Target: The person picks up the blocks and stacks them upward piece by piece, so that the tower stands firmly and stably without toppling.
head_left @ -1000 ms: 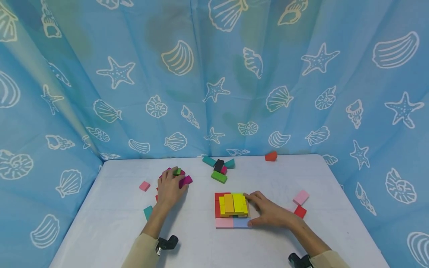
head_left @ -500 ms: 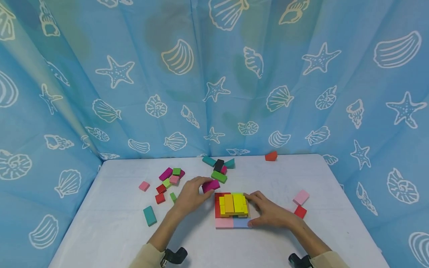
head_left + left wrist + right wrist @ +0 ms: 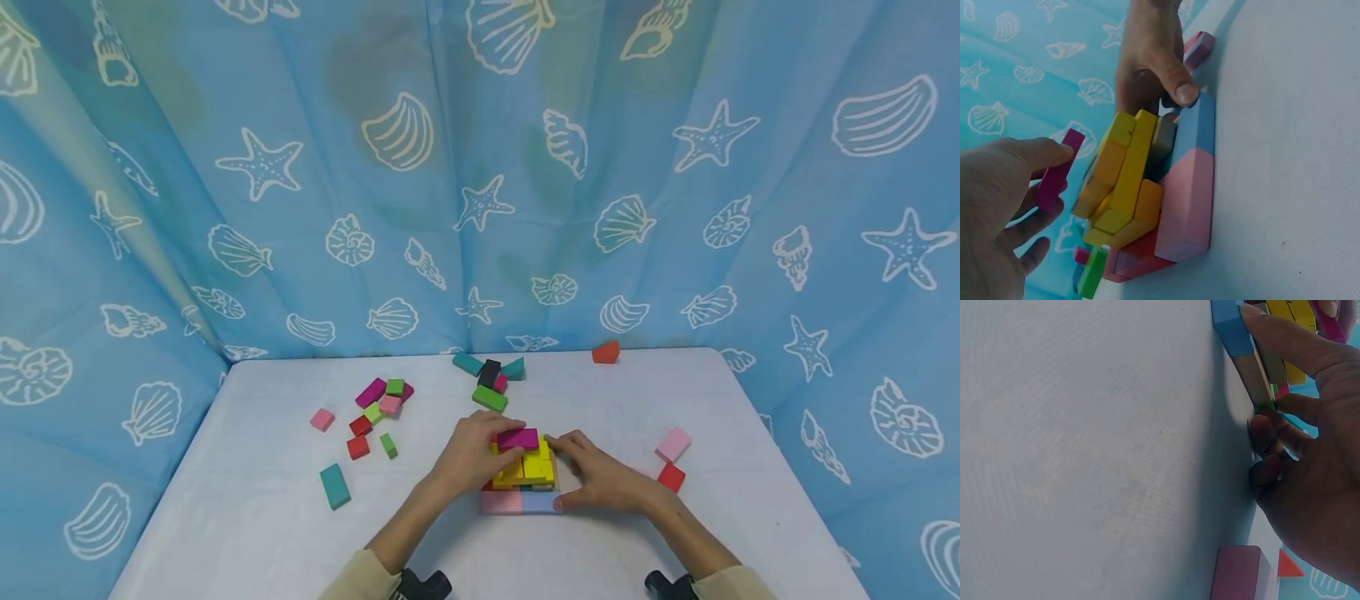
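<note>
My left hand (image 3: 467, 457) holds a magenta block (image 3: 518, 439) between thumb and fingers, above the top of a low stack of blocks. Yellow blocks (image 3: 536, 472) form the stack's upper layer. Under them lie a pink block (image 3: 1186, 206) and a blue block (image 3: 1196, 128) along the front, and red ones at the left. The left wrist view shows a gap between the magenta block and the yellow layer. On the right side of the stack, my right hand (image 3: 609, 482) spans it, thumb against the blue block and a fingertip at the back corner.
Loose pink, red, green and magenta blocks (image 3: 371, 392) lie at the left, near a teal block (image 3: 335, 487). Behind the stack are a black block (image 3: 490, 372) and a green block (image 3: 490, 398). A pink block (image 3: 672, 444) and a red block (image 3: 671, 477) lie right.
My left hand has carried the magenta block from the pile at the left, rightward to over the yellow blocks. My right hand stays at the stack's right side.
</note>
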